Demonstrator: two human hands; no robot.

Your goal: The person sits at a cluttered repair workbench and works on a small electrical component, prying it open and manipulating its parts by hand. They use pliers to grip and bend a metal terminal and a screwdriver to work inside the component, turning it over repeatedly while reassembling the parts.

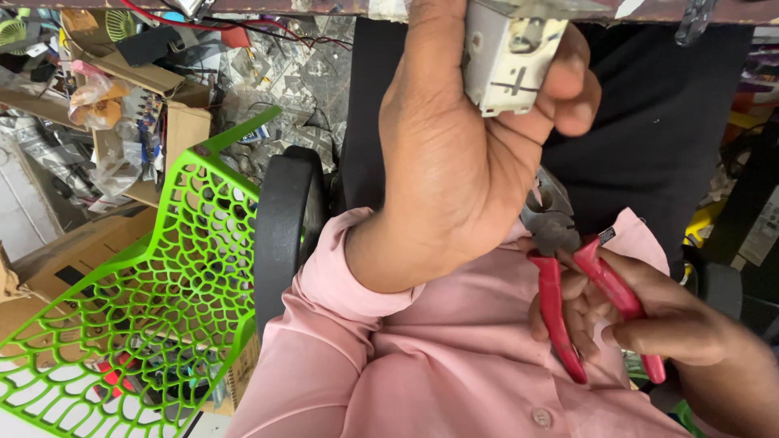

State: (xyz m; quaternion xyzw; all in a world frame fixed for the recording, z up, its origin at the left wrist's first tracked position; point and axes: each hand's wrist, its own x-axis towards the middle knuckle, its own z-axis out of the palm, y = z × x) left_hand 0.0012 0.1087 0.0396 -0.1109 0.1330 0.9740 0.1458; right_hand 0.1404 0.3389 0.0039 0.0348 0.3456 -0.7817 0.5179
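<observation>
My left hand (454,154) is raised in the middle of the view and grips a small white plastic electrical part (507,57) near the top edge, fingers wrapped around its right side. Lower right, my right hand (649,316) holds a pair of pliers (568,268) with red handles and dark steel jaws. The jaws point up towards my left wrist and sit just below it, over my pink shirt (422,365). The pliers and the white part are apart.
A green lattice plastic chair (154,300) stands at the left, next to a black armrest (284,227). Cardboard boxes (174,113), bags and wires clutter the floor at the upper left. A worn bench edge (324,6) runs along the top.
</observation>
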